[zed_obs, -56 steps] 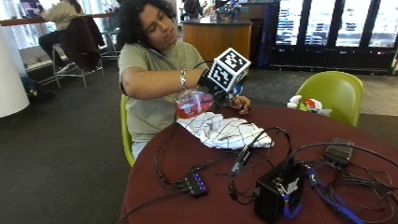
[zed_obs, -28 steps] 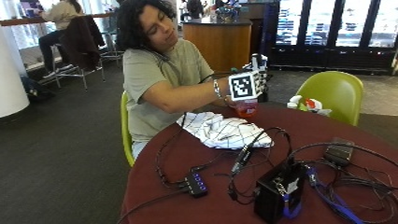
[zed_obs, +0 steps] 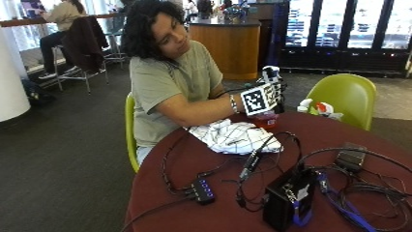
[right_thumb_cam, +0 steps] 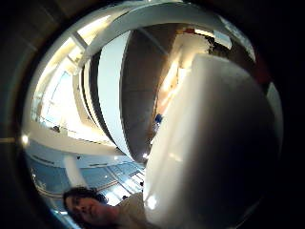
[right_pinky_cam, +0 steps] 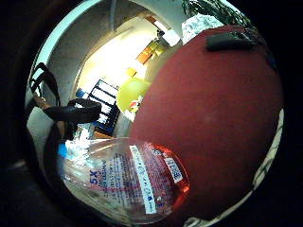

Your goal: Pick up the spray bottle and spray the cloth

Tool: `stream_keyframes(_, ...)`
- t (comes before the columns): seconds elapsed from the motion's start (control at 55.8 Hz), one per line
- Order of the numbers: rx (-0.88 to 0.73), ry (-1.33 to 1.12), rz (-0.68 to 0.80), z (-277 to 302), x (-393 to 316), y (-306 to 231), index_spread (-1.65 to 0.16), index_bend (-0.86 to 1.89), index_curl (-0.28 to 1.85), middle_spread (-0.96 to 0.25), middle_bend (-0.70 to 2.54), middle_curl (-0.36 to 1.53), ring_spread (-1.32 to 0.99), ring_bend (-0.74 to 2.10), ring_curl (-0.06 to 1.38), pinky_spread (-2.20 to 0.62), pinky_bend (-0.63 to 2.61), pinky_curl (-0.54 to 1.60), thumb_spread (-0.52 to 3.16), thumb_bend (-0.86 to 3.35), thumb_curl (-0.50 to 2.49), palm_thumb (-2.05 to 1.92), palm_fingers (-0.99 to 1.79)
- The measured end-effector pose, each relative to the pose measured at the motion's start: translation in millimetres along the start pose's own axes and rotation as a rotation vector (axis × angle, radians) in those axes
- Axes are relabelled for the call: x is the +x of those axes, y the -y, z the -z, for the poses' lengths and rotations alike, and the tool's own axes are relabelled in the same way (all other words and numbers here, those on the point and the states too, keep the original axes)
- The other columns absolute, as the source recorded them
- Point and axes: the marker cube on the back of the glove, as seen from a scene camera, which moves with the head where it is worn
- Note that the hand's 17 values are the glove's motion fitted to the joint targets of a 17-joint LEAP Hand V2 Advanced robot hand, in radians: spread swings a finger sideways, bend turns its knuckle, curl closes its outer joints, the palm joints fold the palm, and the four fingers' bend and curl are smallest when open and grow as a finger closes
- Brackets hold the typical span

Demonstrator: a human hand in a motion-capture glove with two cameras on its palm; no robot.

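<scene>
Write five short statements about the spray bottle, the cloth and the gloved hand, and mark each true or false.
1. The gloved right hand holds the spray bottle above the table. True.
2. The cloth is draped over the green chair. False: it lies crumpled on the table, in front of the person.
3. The bottle holds reddish liquid. True.
4. The cloth is plain black. False: it is white with dark lines.
5. The bottle lies on the cloth. False: it is lifted beside the cloth, in the hand.
</scene>
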Motion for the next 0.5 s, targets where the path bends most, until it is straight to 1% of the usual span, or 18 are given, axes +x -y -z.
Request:
stream_keyframes(0.161,0.009,-0.001,0.004,0,4,2,-0.26,0.4,0.59,-0.17,0.62,0.53,-0.2,0.6,0.5,-0.28,0.45,0.44,0.19,-0.03,0.77,0.97,1.37)
stream_keyframes(0.322,-0.032,0.008,-0.026,-1,4,-1,-0.26,0.4,0.59,-0.17,0.63,0.53,-0.2,0.59,0.49,-0.29,0.45,0.44,0.18,-0.03,0.78,0.97,1.37)
stream_keyframes(0.43,-0.12,0.003,-0.104,1,4,-3,-0.26,0.37,0.58,-0.17,0.62,0.53,-0.18,0.57,0.49,-0.28,0.46,0.44,0.21,-0.04,0.78,0.97,1.32)
stream_keyframes(0.466,-0.179,-0.026,-0.123,3,4,-5,-0.26,0.36,0.58,-0.16,0.61,0.52,-0.17,0.55,0.48,-0.28,0.46,0.44,0.22,-0.04,0.78,0.98,1.29)
stream_keyframes(0.502,-0.273,-0.076,-0.143,7,4,-11,-0.27,0.33,0.57,-0.16,0.59,0.52,-0.16,0.53,0.47,-0.25,0.45,0.43,0.26,-0.04,0.77,0.97,1.22)
